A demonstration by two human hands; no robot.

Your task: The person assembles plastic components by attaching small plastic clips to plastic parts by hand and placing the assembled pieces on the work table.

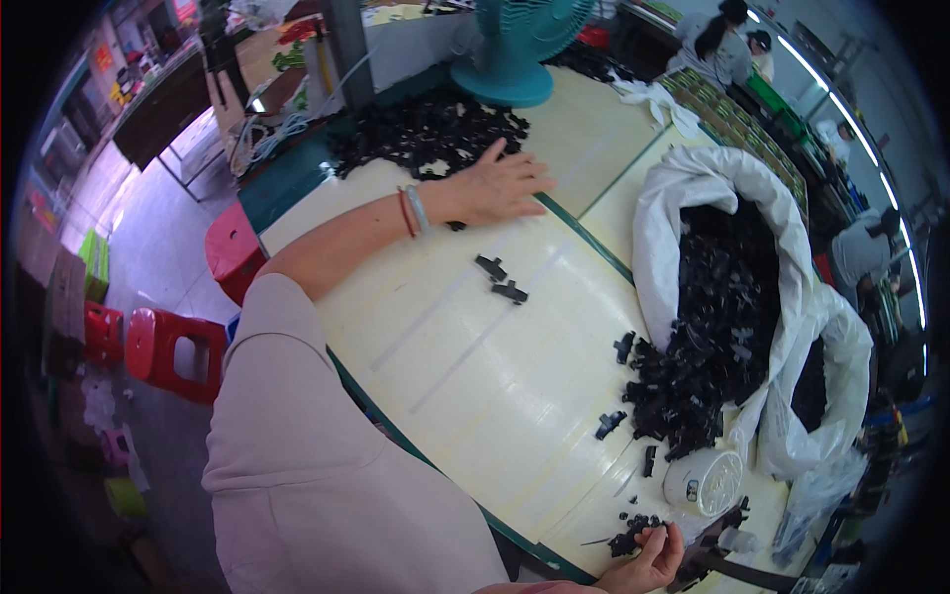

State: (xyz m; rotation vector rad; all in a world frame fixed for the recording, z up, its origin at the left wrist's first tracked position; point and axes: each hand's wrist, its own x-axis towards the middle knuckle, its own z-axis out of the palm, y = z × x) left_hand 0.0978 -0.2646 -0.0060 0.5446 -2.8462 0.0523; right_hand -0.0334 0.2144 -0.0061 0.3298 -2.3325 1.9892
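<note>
Two white sacks point(656, 238), black parts point(727, 287) inside

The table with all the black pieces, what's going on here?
A person is working at a cream table with both hands. The left hand, fingers spread and holding nothing visible, is beside a heap of black pieces near the teal fan. The right hand is at a small cluster of black bits by the white tub; whether it holds one is unclear. More black pieces spill from an open white sack.
</note>
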